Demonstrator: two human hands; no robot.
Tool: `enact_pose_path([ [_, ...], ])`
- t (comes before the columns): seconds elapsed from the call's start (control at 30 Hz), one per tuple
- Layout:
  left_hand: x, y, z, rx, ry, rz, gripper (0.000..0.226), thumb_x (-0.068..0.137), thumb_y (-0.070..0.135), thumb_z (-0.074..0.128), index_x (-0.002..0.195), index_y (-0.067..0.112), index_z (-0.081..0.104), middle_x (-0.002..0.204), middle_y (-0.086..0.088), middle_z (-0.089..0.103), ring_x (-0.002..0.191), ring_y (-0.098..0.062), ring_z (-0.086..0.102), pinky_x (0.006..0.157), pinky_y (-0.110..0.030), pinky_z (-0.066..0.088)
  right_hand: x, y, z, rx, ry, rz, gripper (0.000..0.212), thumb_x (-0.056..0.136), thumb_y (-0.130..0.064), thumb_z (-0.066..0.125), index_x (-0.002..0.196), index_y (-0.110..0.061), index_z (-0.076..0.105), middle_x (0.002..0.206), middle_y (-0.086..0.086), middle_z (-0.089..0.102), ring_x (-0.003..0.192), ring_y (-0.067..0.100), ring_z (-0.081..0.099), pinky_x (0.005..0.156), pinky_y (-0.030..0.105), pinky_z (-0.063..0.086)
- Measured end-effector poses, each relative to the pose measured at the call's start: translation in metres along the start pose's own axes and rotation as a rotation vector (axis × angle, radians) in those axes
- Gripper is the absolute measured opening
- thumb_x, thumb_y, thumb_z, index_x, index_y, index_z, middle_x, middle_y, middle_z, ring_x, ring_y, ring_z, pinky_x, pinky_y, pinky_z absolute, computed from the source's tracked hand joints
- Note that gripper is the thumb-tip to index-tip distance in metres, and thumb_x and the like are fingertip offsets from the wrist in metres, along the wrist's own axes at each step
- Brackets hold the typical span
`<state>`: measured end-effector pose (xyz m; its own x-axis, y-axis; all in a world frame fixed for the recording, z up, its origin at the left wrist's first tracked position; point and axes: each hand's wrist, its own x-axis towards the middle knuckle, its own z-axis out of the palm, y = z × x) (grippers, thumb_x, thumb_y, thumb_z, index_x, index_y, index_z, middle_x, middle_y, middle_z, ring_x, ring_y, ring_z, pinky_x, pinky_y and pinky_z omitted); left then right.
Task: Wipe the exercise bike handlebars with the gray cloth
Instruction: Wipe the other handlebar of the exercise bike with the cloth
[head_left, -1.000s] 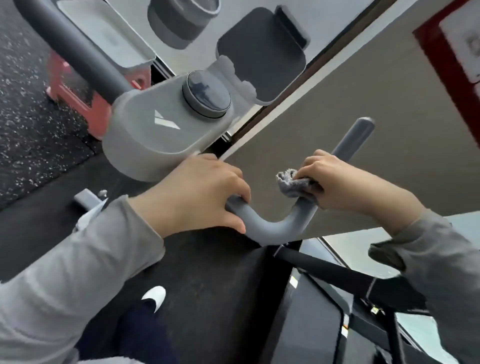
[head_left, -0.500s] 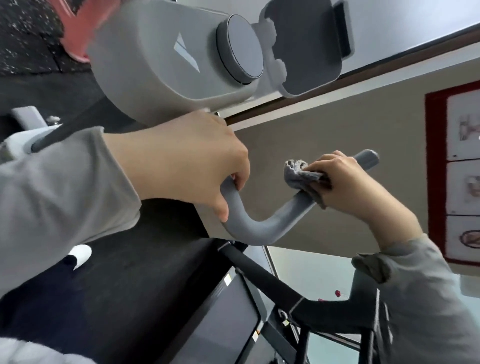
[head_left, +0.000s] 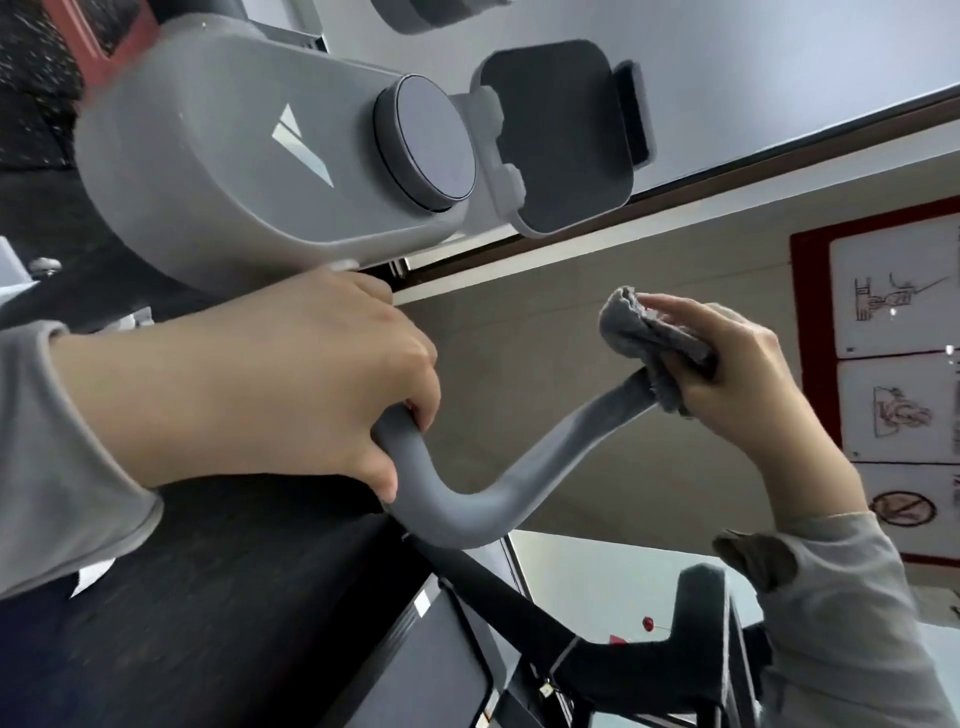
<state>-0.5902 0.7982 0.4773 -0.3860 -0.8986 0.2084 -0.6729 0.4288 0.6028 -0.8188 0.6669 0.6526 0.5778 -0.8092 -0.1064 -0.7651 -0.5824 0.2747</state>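
While the right hand (head_left: 748, 379) clutches the gray cloth (head_left: 649, 338) around the handlebar (head_left: 519, 467) tip, it could slip off; the left hand (head_left: 291, 384) grips the bend.

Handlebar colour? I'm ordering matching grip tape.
Plain matte gray, no pattern; the handlebar shows best in the head view, its only view.

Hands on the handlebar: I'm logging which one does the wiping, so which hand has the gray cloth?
The right hand wraps the gray cloth around the handlebar end; the left hand grips the bar bare.
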Motion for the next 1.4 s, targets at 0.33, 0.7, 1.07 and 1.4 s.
enact_pose_path([
  [0.33, -0.005, -0.002, 0.000, -0.054, 0.047, 0.117, 0.041, 0.049, 0.075, 0.045, 0.071, 0.047, 0.064, 0.064, 0.028, 0.056, 0.061, -0.004, 0.054, 0.056, -0.025, 0.052, -0.007, 0.021, 0.000, -0.019, 0.240, -0.010, 0.038, 0.075, 0.008, 0.067, 0.111, -0.005, 0.069, 0.109, 0.019, 0.060, 0.096, 0.022, 0.057, 0.083, 0.004, 0.038],
  [0.7, -0.003, -0.006, 0.005, -0.028, 0.054, 0.123, 0.041, 0.050, 0.078, 0.044, 0.075, 0.050, 0.061, 0.066, 0.031, 0.053, 0.062, -0.002, 0.051, 0.057, -0.021, 0.047, -0.017, 0.023, 0.004, 0.241, 0.331, 0.158, 0.036, 0.080, 0.011, 0.059, 0.110, -0.005, 0.069, 0.110, 0.012, 0.063, 0.099, 0.016, 0.058, 0.091, 0.027, 0.049],
  [1.07, -0.003, -0.002, -0.003, 0.023, 0.042, 0.077, 0.053, 0.060, 0.077, 0.048, 0.101, 0.047, 0.060, 0.093, 0.025, 0.060, 0.088, -0.004, 0.050, 0.083, -0.021, 0.036, -0.035, -0.016, 0.016, 0.212, 0.437, 0.131, 0.035, 0.074, 0.008, 0.066, 0.106, -0.006, 0.071, 0.106, 0.017, 0.064, 0.098, 0.031, 0.059, 0.088, 0.026, 0.045],
  [1.4, -0.008, 0.004, -0.010, 0.122, 0.040, 0.188, 0.041, 0.063, 0.059, 0.072, 0.093, 0.031, 0.071, 0.086, 0.014, 0.069, 0.080, -0.011, 0.064, 0.079, -0.025, 0.038, -0.083, -0.112, 0.058, 0.752, 0.699, 0.397, 0.040, 0.076, 0.015, 0.062, 0.108, -0.009, 0.070, 0.107, 0.006, 0.063, 0.099, 0.011, 0.058, 0.091, 0.013, 0.043],
])
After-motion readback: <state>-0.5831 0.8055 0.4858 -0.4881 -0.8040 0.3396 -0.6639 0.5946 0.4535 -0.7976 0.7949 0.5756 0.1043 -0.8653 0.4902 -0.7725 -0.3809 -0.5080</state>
